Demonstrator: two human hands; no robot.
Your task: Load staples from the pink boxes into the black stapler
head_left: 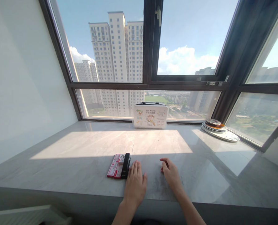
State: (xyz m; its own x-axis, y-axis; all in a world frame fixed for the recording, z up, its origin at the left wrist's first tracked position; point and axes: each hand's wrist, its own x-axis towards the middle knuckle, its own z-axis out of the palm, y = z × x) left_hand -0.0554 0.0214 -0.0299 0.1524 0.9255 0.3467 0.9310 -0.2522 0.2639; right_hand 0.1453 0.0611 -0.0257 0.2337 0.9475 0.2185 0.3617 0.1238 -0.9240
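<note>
On the grey marble sill lies a black stapler (125, 166), its long side against several small red-and-white boxes (115, 166) to its left. My left hand (136, 181) rests flat just right of the stapler, fingers stretched forward, its left edge at or touching the stapler. Farther right, my right hand (170, 172) hovers over or rests on the sill with its fingers curled and the index finger pointing left. Whether anything small is between those fingers cannot be made out.
A white case (150, 116) with cartoon prints stands against the window at the back middle. Stacked plates or lids (220, 131) lie at the back right corner. The marble sill (82, 184) ends at a front edge near my wrists.
</note>
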